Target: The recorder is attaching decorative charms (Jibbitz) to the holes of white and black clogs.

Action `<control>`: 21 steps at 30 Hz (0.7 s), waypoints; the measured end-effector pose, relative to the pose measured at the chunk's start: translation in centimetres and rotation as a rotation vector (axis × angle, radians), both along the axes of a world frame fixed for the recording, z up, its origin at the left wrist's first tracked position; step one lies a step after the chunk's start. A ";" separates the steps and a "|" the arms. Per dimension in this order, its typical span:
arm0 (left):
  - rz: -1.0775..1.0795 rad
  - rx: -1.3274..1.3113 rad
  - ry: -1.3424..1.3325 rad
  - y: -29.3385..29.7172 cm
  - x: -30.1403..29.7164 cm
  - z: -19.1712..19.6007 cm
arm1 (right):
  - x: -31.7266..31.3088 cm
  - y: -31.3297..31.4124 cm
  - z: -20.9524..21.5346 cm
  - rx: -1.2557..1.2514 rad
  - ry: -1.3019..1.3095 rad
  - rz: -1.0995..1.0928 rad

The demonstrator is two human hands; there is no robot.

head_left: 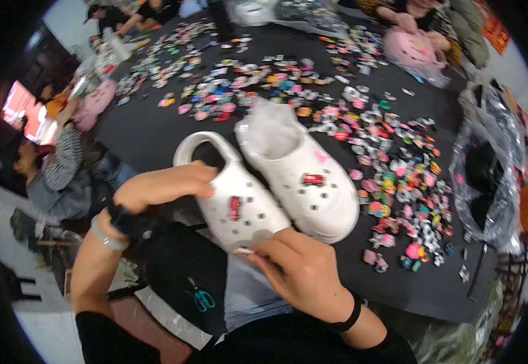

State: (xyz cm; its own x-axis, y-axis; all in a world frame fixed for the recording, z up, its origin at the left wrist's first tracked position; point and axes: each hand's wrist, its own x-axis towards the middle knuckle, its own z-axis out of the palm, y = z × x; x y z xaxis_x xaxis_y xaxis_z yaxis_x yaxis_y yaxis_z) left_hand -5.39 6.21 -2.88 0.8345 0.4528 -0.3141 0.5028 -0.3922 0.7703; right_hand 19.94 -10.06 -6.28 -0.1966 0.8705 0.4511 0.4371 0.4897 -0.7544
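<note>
My left hand point(176, 182) grips a white clog point(218, 206) by its side near the heel opening, with the fingers partly hidden behind it. On the clog's upper, among the holes, sits a red-and-black charm point(235, 207). My right hand point(297, 264) is closed near the toe, pinching a small pale shoe charm point(243, 250) between thumb and fingers; its design is too small to make out. Right beside stands a second white clog point(327, 194), clear plastic stuffed in its opening. It bears a red vehicle-shaped charm point(314, 179) and a pink one point(321, 156).
Several loose colourful charms point(406, 194) are spread over the black table point(155, 130). Plastic-wrapped goods point(488, 176) lie along the right edge. Across the table a person holds a pink clog point(414, 51); at left another handles a pink clog point(97, 103). Teal-handled scissors point(203, 299) lie near my lap.
</note>
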 end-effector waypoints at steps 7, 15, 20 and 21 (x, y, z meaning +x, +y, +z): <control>-0.065 -0.098 0.052 0.6 0.8 0.8 | -3.6 2.9 -0.4 0.214 -0.166 -0.148; -0.125 0.103 0.078 0.2 1.6 0.8 | -5.3 4.9 -0.4 0.241 -0.140 -0.157; -0.097 0.220 0.014 0.0 2.1 0.4 | -4.8 4.9 -1.2 0.208 -0.120 -0.185; -0.072 0.224 0.054 -0.2 1.7 0.5 | -4.9 4.7 -1.2 0.184 -0.117 -0.155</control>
